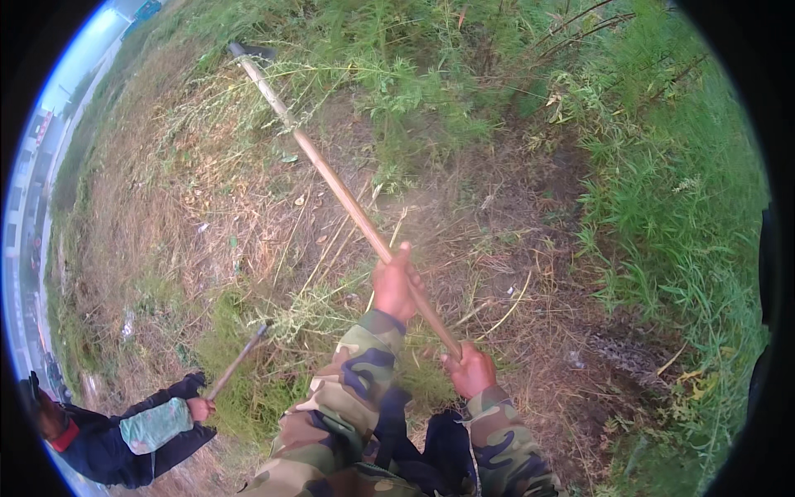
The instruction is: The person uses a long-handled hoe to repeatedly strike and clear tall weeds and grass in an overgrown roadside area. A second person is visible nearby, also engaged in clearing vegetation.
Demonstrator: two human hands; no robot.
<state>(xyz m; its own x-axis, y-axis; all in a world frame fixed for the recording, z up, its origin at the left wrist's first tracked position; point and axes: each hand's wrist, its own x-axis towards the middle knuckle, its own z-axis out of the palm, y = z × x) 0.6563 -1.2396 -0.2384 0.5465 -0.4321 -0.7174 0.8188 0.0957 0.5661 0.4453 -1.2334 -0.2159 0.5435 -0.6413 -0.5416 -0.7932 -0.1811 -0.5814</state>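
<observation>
A long-handled cutting tool [338, 186] with a pale wooden shaft slants across the view from lower right to upper left. Its dark metal head [254, 51] is among green weeds at the far end; whether it is a hoe or a sickle I cannot tell. Partway down the shaft, my left hand [395, 289] is wrapped around the wood, thumb pointing along it. My right hand [473, 371] grips the near end of the same shaft. Leafy weed stems [310, 71] cross in front of the upper shaft.
At lower left another person [118, 435] in dark clothing holds a wooden-handled tool [239, 363]. Tall green weeds [683, 242] stand along the right and top. Dry cut stalks [248, 217] cover the ground, with a bushy plant [242, 366] left of my arm. Buildings [25, 168] line the left rim.
</observation>
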